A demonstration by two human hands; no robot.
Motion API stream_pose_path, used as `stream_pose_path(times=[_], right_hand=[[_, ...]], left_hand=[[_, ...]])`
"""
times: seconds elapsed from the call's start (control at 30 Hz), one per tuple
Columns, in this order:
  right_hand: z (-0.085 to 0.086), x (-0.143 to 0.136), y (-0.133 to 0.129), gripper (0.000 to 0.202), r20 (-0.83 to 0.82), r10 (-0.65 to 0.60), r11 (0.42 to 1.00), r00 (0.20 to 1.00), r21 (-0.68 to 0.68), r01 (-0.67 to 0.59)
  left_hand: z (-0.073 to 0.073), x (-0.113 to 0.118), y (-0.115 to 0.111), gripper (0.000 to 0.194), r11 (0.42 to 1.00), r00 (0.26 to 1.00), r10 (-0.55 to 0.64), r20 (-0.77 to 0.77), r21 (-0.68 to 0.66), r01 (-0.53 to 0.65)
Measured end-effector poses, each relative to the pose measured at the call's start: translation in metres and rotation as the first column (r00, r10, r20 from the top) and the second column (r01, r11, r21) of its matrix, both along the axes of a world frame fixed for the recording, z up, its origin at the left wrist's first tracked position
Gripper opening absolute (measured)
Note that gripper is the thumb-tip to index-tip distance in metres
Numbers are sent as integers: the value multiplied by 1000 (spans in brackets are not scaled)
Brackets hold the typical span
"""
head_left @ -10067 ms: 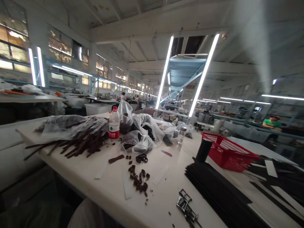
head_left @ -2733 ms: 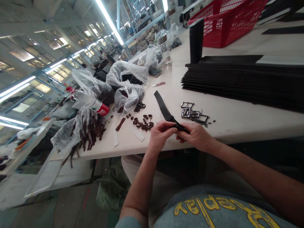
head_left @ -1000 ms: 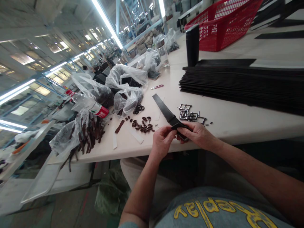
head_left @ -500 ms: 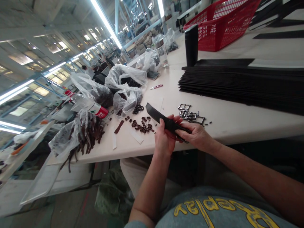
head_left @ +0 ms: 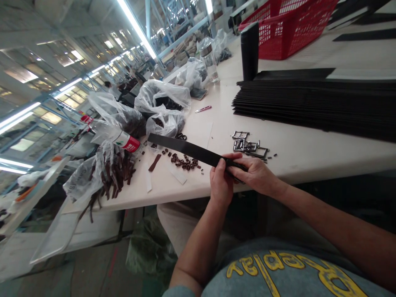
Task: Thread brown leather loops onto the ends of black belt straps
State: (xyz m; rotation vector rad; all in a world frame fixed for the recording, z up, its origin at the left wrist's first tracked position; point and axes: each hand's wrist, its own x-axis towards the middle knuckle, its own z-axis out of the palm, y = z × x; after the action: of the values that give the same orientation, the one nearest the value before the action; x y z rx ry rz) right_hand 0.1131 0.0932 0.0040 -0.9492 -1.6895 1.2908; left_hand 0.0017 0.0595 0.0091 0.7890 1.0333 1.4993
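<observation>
A long black strap stretches leftward over the table from between my two hands. My left hand grips it, with the thumb on top. Close beside it, my right hand pinches the strap's near end, which is partly hidden by the fingers. Metal buckles lie on the table just beyond my hands. Small brown loops are scattered under and in front of the strap, near a flat brown piece.
Stacked black straps lie at the right, below a red basket and a black cylinder. Plastic bags, a bottle, a glass jar and a pink-handled tool are at the left and back.
The strap now reaches further left and shows more of its length. My left hand has shifted slightly right, closer to my right hand, which stays nearly in place.
</observation>
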Motion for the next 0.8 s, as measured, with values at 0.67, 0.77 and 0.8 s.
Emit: stream_pose_path(times=[0.67,0.77,0.8], right_hand=[[2,8,1,29,-12,32,999,999,5,-32],[3,12,-1,30,-30,55,998,998,41,-54],[3,13,-2,30,-34,46,997,998,70,-43]], left_hand=[[-5,11,-10,47,1000,997,13,70,-27,-11],[-4,13,-12,45,1000,997,-13,73,-7,13],[-3,14,-12,44,1000,998,-15,66,11,14]])
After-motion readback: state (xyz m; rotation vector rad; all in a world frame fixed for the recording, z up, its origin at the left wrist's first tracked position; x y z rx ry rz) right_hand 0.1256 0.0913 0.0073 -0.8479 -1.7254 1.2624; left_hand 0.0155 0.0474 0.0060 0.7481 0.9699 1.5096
